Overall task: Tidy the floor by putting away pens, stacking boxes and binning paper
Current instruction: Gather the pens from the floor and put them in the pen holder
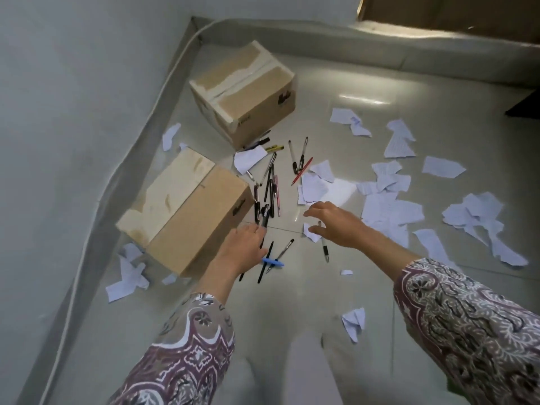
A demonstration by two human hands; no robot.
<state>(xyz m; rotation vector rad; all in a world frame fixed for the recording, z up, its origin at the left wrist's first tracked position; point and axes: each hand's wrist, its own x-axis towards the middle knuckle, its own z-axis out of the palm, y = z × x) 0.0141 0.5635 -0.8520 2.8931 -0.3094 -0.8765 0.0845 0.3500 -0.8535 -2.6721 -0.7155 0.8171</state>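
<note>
While pens (270, 188) lie scattered on the floor (292, 311) between two boxes (187, 211), one black pen is pinched by the left hand (245, 244); the right hand (336, 223) hovers spread, empty. Pens hidden under paper scraps (388, 209) could be binned.

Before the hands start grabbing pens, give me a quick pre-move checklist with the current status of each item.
1. Left hand free to pick: cannot tell, its fingers overlap the black pens.
2. Right hand empty: ok, fingers spread, holding nothing.
3. Pens within reach: ok, blue pen lies by the left hand.
4. Pen container in view: not ok, none seen.
5. Cardboard boxes stacked: not ok, both sit apart on the floor.
6. Torn paper binned: not ok, scattered.
</note>
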